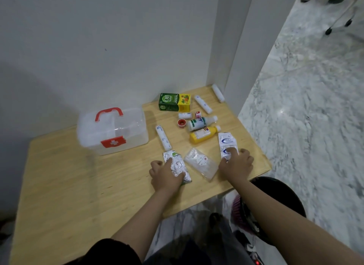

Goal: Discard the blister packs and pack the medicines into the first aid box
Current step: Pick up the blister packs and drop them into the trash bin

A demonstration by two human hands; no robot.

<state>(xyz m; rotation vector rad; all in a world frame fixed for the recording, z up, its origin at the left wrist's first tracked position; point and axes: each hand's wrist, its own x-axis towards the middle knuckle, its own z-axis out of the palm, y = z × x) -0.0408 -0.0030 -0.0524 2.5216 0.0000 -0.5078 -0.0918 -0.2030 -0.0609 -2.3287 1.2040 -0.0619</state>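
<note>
My left hand [167, 174] presses the silver blister pack [177, 167] flat under my fingers [169, 160]; my right hand [236, 163] pins the white blister pack [227, 143]. Slide each to the surface [78, 186] edge, then pinch and lift. The first aid box [112, 129] sits closed, beyond my left fingers.

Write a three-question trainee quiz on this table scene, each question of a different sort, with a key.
1. True or false: the first aid box has its lid closed.
2. Which lies under the right hand? A) the yellow bottle B) the white blister pack with blue print C) the green and yellow carton
3. Fill in: the left hand rests on a ______ blister pack.

Key: 1 true; 2 B; 3 silver foil.
</note>
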